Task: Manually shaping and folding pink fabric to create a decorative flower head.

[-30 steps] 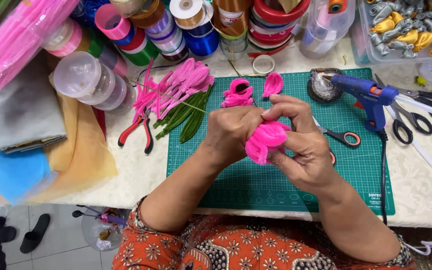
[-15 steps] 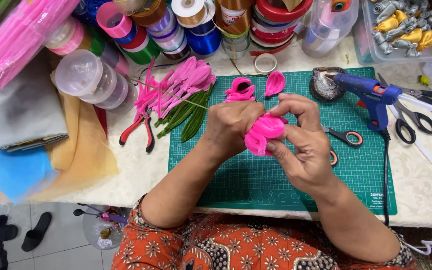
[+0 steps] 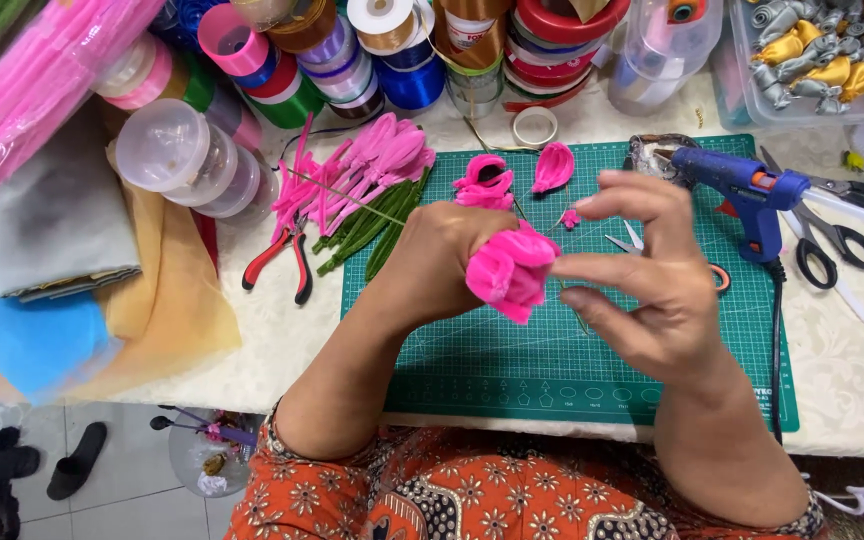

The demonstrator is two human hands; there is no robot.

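A white-clothed table point(image 3: 282, 350) carries a green cutting mat point(image 3: 572, 370), pliers point(image 3: 277, 262), a glue gun point(image 3: 742, 195).

Left hand point(image 3: 442, 265) hides pink flower point(image 3: 510, 272) base.

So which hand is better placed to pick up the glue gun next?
Probably the right hand: its fingers are spread beside the pink flower, and the blue glue gun lies on that side. The left hand grips the flower.

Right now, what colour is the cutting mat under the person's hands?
Green with pale grid lines, cutting mat, clearest in the head view.
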